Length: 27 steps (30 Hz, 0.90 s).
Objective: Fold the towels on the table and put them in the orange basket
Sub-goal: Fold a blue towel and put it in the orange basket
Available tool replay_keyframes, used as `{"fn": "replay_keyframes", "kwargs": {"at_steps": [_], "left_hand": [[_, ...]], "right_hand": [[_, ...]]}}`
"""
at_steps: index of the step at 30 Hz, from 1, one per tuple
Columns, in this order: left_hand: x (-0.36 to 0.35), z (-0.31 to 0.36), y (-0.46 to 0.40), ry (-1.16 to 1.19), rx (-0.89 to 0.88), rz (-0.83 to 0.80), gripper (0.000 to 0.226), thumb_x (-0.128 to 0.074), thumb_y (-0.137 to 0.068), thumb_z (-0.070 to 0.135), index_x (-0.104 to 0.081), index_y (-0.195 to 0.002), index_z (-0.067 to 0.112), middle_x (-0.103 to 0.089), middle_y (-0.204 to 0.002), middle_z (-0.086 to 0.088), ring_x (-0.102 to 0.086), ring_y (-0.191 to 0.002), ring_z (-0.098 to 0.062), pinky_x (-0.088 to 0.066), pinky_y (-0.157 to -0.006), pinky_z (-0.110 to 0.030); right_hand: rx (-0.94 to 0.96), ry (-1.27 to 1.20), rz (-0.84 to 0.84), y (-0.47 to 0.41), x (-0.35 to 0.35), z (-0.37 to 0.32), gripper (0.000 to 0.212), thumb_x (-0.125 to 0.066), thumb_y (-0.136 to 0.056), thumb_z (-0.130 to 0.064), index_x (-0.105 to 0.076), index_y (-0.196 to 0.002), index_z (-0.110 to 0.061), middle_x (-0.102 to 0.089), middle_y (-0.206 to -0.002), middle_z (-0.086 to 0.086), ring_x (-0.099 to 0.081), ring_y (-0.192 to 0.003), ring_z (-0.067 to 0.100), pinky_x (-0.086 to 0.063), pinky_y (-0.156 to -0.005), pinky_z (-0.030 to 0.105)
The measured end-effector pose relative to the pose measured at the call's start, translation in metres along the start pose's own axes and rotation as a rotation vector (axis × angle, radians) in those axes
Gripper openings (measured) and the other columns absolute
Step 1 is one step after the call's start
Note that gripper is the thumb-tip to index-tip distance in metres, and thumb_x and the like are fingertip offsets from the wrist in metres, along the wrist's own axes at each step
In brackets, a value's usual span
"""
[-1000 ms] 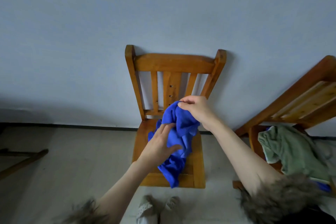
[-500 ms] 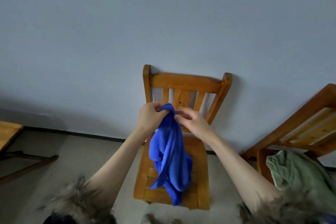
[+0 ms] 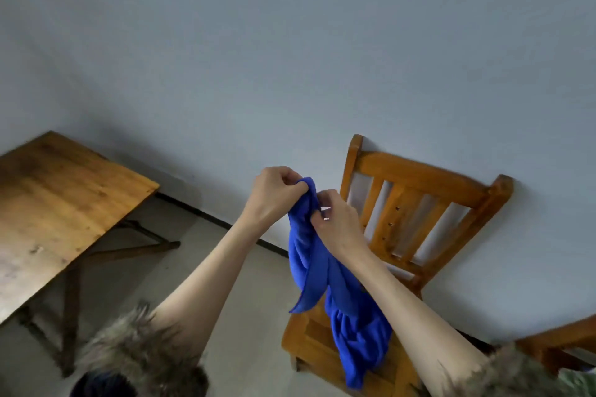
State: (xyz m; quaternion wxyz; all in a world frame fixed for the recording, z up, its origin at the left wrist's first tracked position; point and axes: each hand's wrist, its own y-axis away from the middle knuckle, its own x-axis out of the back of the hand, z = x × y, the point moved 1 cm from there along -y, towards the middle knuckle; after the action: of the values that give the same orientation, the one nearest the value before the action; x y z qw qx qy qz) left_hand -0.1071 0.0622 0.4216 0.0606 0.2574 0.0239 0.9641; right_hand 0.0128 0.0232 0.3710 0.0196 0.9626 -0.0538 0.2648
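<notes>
A blue towel (image 3: pixel 342 293) hangs bunched in the air in front of a wooden chair (image 3: pixel 416 203). My left hand (image 3: pixel 274 196) grips its top edge with curled fingers. My right hand (image 3: pixel 335 222) pinches the same edge just to the right, the two hands almost touching. The towel's lower end drapes down over the chair seat (image 3: pixel 306 335). The orange basket is not in view.
A wooden folding table (image 3: pixel 58 203) stands at the left with a bare top. A second wooden chair (image 3: pixel 558 342) pokes in at the lower right, with a bit of green towel (image 3: pixel 577 383) at the corner. A grey wall is behind.
The view has swung left, bringing the table into sight. Both hands have lifted the blue towel up off the chair seat and now hold its top edge close together.
</notes>
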Motion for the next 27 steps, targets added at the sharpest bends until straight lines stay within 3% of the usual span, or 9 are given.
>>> {"fn": "replay_keyframes", "kwargs": {"at_steps": [4, 8, 14, 18, 21, 25, 27], "left_hand": [[0.079, -0.025, 0.017, -0.023, 0.033, 0.08, 0.013, -0.058, -0.081, 0.013, -0.07, -0.084, 0.014, -0.07, -0.082, -0.001, -0.064, -0.079, -0.012, -0.053, -0.068, -0.025], [0.158, -0.058, 0.041, -0.068, 0.043, 0.126, 0.009, -0.063, -0.082, 0.018, -0.071, -0.081, 0.016, -0.07, -0.079, 0.003, -0.063, -0.076, -0.009, -0.048, -0.061, -0.016], [0.273, -0.121, 0.094, -0.1, 0.053, 0.332, 0.021, -0.072, -0.08, 0.031, -0.062, -0.064, 0.022, -0.06, -0.062, 0.011, -0.054, -0.059, -0.001, -0.038, -0.048, -0.009], [0.338, -0.164, 0.125, -0.124, 0.109, 0.305, 0.018, -0.067, -0.084, 0.029, -0.063, -0.069, 0.021, -0.06, -0.066, 0.008, -0.051, -0.061, -0.004, -0.038, -0.054, -0.014], [0.38, -0.193, 0.148, -0.101, 0.133, 0.292, 0.014, -0.06, -0.089, 0.023, -0.068, -0.078, 0.02, -0.058, -0.068, 0.011, -0.05, -0.06, 0.001, -0.039, -0.057, -0.012], [0.423, -0.233, 0.159, -0.182, 0.199, 0.451, 0.019, -0.065, -0.086, 0.026, -0.063, -0.067, 0.025, -0.054, -0.062, 0.012, -0.047, -0.059, -0.003, -0.036, -0.05, -0.009], [0.441, -0.25, 0.159, -0.218, 0.23, 0.536, 0.022, -0.068, -0.084, 0.025, -0.059, -0.064, 0.025, -0.055, -0.064, 0.011, -0.048, -0.061, -0.004, -0.036, -0.051, -0.009]], "right_hand": [[0.139, 0.129, 0.054, -0.008, -0.035, -0.034, 0.01, -0.046, -0.088, -0.008, -0.053, -0.088, -0.016, -0.055, -0.081, -0.004, -0.049, -0.069, 0.008, -0.035, -0.055, 0.011], [0.238, 0.327, -0.007, -0.023, -0.083, -0.078, 0.016, -0.043, -0.089, -0.007, -0.058, -0.095, -0.007, -0.048, -0.097, 0.001, -0.05, -0.082, 0.019, -0.035, -0.069, 0.024], [0.246, 0.523, -0.115, -0.023, -0.186, -0.137, 0.018, -0.034, -0.091, -0.004, -0.051, -0.096, -0.002, -0.048, -0.105, 0.013, -0.048, -0.08, 0.028, -0.038, -0.066, 0.033], [0.279, 0.415, -0.072, -0.022, -0.261, -0.177, 0.018, -0.035, -0.092, -0.007, -0.049, -0.101, 0.0, -0.049, -0.11, 0.019, -0.053, -0.09, 0.039, -0.04, -0.075, 0.04], [0.218, 0.216, -0.042, -0.024, -0.308, -0.203, 0.024, -0.034, -0.094, -0.007, -0.05, -0.11, -0.001, -0.053, -0.115, 0.019, -0.052, -0.099, 0.037, -0.037, -0.078, 0.035], [0.072, 0.023, -0.115, -0.035, -0.356, -0.231, 0.029, -0.03, -0.094, -0.006, -0.053, -0.112, -0.005, -0.059, -0.109, 0.011, -0.048, -0.086, 0.022, -0.034, -0.072, 0.027], [0.147, 0.077, -0.149, -0.045, -0.377, -0.24, 0.03, -0.031, -0.096, -0.008, -0.057, -0.111, -0.004, -0.061, -0.105, 0.012, -0.049, -0.084, 0.022, -0.035, -0.07, 0.027]]}}
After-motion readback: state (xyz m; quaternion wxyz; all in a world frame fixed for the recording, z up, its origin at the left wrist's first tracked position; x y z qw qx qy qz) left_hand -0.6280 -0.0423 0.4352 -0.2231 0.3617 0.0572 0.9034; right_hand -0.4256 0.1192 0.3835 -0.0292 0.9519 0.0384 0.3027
